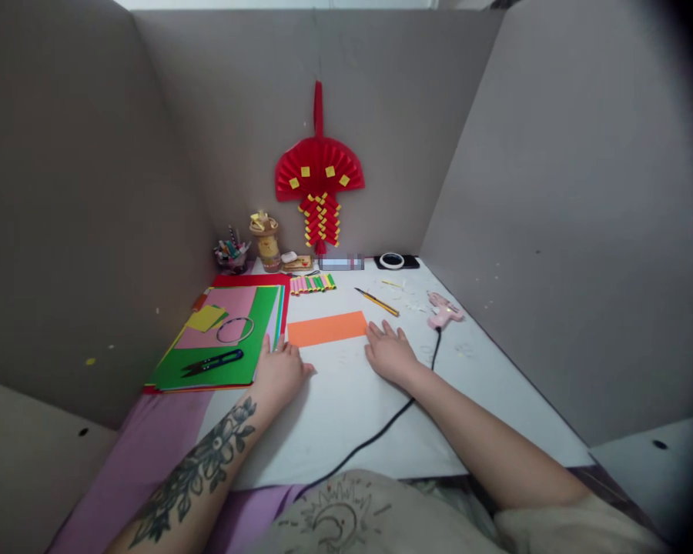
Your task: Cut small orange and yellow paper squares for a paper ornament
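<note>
An orange paper strip (327,329) lies flat on the white table between my hands. My left hand (282,369) rests at the strip's left end, fingers apart, beside the stack of coloured sheets. At the strip's right end, my right hand (390,352) lies with spread fingers, its fingertips by the strip's edge. Neither hand holds anything. Just behind the strip are a yellow craft knife (376,301) and a row of small pink and green paper rolls (313,284) with yellow ends.
Black snips (212,362) and a thin ring lie on the green sheet (179,370) at left. A pink glue gun (443,310) sits right, its black cord (381,431) crossing the front. Behind stand a cup (267,245) and pen holder (232,254); a red fan ornament (319,173) hangs above.
</note>
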Tool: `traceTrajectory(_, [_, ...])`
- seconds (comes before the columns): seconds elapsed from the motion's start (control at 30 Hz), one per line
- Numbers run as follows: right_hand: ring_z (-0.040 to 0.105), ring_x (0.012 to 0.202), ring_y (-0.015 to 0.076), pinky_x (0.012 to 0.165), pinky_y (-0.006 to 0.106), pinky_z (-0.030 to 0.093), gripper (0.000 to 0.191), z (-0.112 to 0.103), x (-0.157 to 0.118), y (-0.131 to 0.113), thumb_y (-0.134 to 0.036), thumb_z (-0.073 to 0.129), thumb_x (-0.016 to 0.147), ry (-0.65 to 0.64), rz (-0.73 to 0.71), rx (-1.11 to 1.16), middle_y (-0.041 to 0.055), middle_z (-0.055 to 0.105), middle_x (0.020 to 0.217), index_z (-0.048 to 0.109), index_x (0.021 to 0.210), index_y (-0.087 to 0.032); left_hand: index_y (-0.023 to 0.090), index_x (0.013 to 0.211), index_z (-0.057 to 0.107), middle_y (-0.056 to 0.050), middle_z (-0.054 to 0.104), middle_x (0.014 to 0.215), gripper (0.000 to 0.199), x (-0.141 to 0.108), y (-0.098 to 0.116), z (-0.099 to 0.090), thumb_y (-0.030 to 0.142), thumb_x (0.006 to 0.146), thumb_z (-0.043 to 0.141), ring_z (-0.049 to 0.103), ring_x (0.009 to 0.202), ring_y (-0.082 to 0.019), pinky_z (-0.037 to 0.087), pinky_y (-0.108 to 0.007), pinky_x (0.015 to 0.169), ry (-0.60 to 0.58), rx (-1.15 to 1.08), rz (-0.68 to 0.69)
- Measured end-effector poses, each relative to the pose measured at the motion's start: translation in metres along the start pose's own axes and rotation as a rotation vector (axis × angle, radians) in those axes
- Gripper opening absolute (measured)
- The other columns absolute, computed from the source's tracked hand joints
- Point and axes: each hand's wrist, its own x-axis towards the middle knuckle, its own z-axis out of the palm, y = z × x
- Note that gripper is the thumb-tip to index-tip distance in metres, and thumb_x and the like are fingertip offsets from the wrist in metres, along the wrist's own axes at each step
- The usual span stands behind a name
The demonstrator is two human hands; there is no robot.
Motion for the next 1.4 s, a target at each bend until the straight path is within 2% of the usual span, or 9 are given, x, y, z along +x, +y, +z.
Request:
traceTrajectory(0.2, [0.007, 0.137, 0.0359, 0.106, 0.057, 0.011, 0.057, -0.015, 0.000, -0.024, -0.027, 0.033, 0.086, -0.016, 0.006, -0.053, 0.0078, 0.021, 0.150, 0.031, 0.141, -0.012, 0.007, 0.096, 0.065, -0.024, 0.064, 0.099, 0.037, 0.001, 0.002, 0.004, 0.039, 0.082, 0.053, 0.051, 0.109, -0.037, 0.017, -0.053, 0.104, -0.022, 0.054, -0.039])
traceTrajectory(0.27, [0.007, 0.138, 0.0338, 0.108, 0.054, 0.012, 0.059, -0.023, 0.000, -0.047, -0.022, 0.036, 0.083, -0.017, -0.124, -0.022, 0.0090, 0.020, 0.150, 0.030, 0.141, -0.012, 0.007, 0.097, 0.064, -0.022, 0.064, 0.101, 0.034, 0.000, 0.002, 0.004, 0.035, 0.084, 0.050, 0.052, 0.109, -0.035, 0.019, -0.054, 0.103, -0.021, 0.070, -0.043])
traceTrajectory(0.33, [0.012, 0.138, 0.0316, 0.108, 0.051, 0.016, 0.062, -0.027, 0.002, -0.074, -0.017, 0.040, 0.079, -0.046, -0.359, 0.042, 0.0099, 0.023, 0.149, 0.031, 0.140, -0.013, 0.007, 0.100, 0.063, -0.020, 0.064, 0.102, 0.031, -0.002, 0.001, 0.002, 0.028, 0.086, 0.045, 0.054, 0.107, -0.032, 0.022, -0.054, 0.103, -0.019, 0.091, -0.047])
traceTrajectory(0.4, [0.024, 0.135, 0.0289, 0.107, 0.050, 0.022, 0.062, -0.028, 0.004, -0.099, -0.015, 0.041, 0.078, -0.075, -0.559, 0.118, 0.0120, 0.032, 0.145, 0.031, 0.139, -0.015, 0.006, 0.104, 0.062, -0.020, 0.065, 0.103, 0.031, -0.003, 0.000, 0.000, 0.018, 0.086, 0.040, 0.055, 0.106, -0.031, 0.024, -0.054, 0.102, -0.044, 0.101, -0.027])
traceTrajectory(0.57, [0.048, 0.119, 0.0241, 0.099, 0.040, 0.037, 0.058, -0.015, 0.012, -0.123, -0.013, 0.042, 0.078, -0.005, -0.648, 0.289, 0.0168, 0.051, 0.129, 0.033, 0.136, -0.011, 0.006, 0.114, 0.060, -0.020, 0.063, 0.110, 0.038, -0.002, -0.002, -0.001, 0.010, 0.082, 0.038, 0.055, 0.108, -0.031, 0.027, -0.057, 0.100, -0.101, 0.127, 0.015])
traceTrajectory(0.83, [0.033, 0.131, 0.0273, 0.105, 0.040, 0.030, 0.065, -0.011, 0.004, -0.092, -0.011, 0.041, 0.076, -0.068, -0.503, 0.166, 0.0231, 0.039, 0.138, 0.027, 0.139, -0.003, 0.004, 0.102, 0.063, -0.021, 0.064, 0.105, 0.033, -0.002, -0.001, 0.006, 0.009, 0.083, 0.036, 0.058, 0.103, -0.031, 0.031, -0.054, 0.097, -0.007, 0.157, -0.014])
traceTrajectory(1.07, [0.044, 0.124, 0.0250, 0.103, 0.038, 0.032, 0.063, -0.020, -0.002, -0.029, -0.006, 0.038, 0.073, -0.041, -0.301, 0.111, 0.0197, 0.045, 0.135, 0.034, 0.137, -0.005, 0.007, 0.095, 0.063, -0.019, 0.064, 0.099, 0.030, 0.000, -0.002, 0.004, 0.008, 0.083, 0.036, 0.054, 0.106, -0.032, 0.033, -0.053, 0.094, -0.027, 0.170, -0.008])
traceTrajectory(1.2, [0.035, 0.130, 0.0228, 0.108, 0.039, 0.023, 0.065, -0.023, -0.008, 0.003, -0.005, 0.037, 0.073, -0.066, -0.216, 0.085, 0.0203, 0.043, 0.136, 0.031, 0.138, -0.003, 0.007, 0.092, 0.064, -0.020, 0.063, 0.099, 0.030, 0.000, -0.002, 0.002, 0.007, 0.082, 0.036, 0.050, 0.109, -0.033, 0.035, -0.052, 0.092, -0.057, 0.190, 0.000])
traceTrajectory(1.4, [0.025, 0.135, 0.0278, 0.108, 0.046, 0.020, 0.061, -0.035, -0.008, 0.001, -0.009, 0.039, 0.076, -0.099, -0.179, 0.051, 0.0202, 0.045, 0.135, 0.034, 0.137, -0.003, 0.008, 0.097, 0.064, -0.020, 0.059, 0.110, 0.031, 0.007, -0.004, -0.005, 0.011, 0.084, 0.036, 0.049, 0.112, -0.033, 0.040, -0.045, 0.085, -0.053, 0.149, 0.009])
